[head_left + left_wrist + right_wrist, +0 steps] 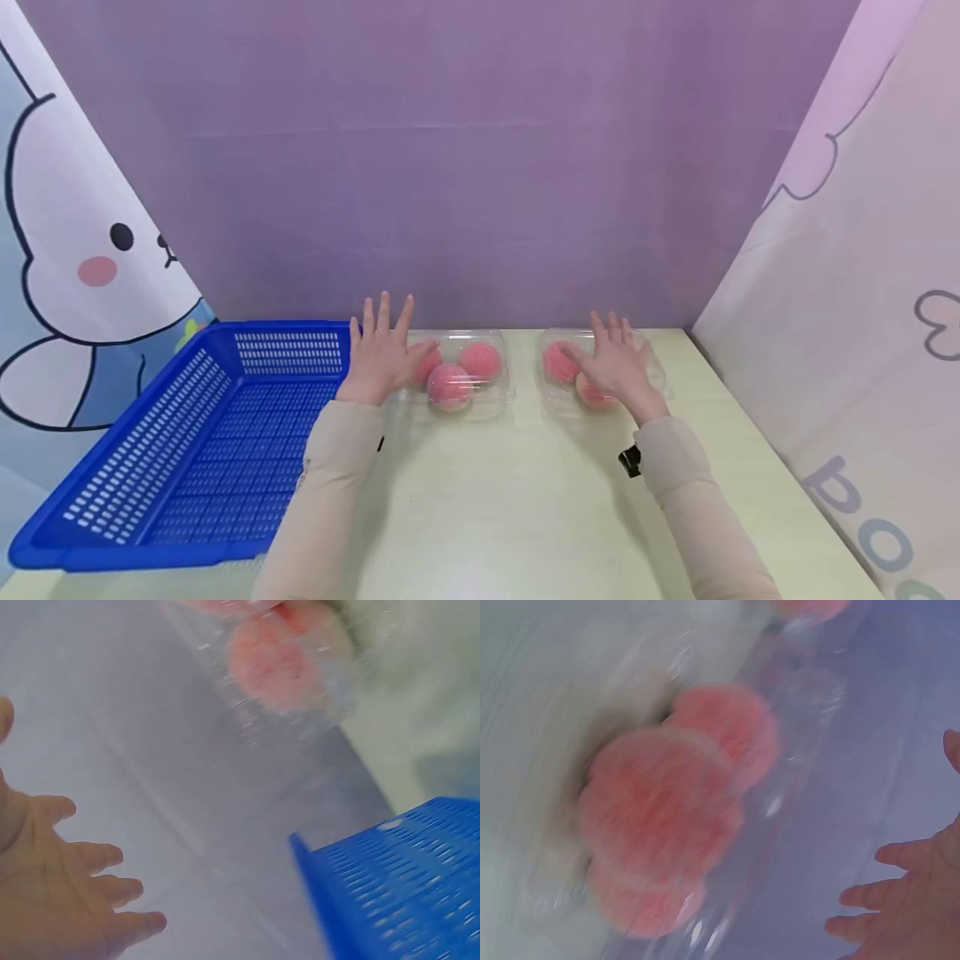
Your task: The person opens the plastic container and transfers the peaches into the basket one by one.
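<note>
Head view: two hands (378,362) (617,365), fingers (384,315) spread; two clear boxes (495,400) (552,400), three pink balls (481,361) each; one basket (232,454).

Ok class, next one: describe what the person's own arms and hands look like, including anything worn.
Long, plain, pale beige sleeves, the left sleeve and right sleeve, reach the wrists. The left hand and right hand wear no gloves. A small black item shows by the right cuff; I can't tell exactly what it is.

I can pass between the left box (491,400) and right box (552,400), but a basket (150,557) obstructs the left and a curtain (487,167) the far side.
</note>
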{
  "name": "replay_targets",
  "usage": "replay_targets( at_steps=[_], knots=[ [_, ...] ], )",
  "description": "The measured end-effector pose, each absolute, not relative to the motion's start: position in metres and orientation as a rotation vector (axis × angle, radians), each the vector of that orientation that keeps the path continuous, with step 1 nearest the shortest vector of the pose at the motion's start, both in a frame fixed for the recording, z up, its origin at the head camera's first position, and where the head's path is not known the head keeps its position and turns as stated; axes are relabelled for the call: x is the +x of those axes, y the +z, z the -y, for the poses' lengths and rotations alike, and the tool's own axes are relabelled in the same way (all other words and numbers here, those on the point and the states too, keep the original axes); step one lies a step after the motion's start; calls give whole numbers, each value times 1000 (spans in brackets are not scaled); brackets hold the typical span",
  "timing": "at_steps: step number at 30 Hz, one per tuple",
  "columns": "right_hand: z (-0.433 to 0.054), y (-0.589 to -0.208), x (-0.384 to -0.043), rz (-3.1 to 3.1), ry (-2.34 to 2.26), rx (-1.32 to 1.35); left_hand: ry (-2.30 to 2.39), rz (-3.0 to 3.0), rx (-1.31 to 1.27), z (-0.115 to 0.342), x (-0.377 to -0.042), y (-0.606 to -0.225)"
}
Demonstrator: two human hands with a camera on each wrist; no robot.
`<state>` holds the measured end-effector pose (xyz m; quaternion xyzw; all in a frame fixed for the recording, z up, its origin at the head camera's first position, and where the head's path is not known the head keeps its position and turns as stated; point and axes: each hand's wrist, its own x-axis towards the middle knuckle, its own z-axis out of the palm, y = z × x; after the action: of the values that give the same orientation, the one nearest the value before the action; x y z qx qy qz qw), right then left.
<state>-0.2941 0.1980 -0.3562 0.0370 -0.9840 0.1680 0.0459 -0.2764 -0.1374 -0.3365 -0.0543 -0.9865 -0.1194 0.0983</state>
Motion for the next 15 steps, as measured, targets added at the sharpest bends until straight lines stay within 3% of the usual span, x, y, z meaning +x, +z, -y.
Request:
replay_targets(
  at_steps=[6, 15],
  knots=[
    [-188, -346, -281, 2903, 857, 305, -373, 2862, -227, 137, -253, -319],
    [-168, -360, -255, 2794, 1117, 454, -484, 2768, -357, 140, -216, -327]
  ],
)
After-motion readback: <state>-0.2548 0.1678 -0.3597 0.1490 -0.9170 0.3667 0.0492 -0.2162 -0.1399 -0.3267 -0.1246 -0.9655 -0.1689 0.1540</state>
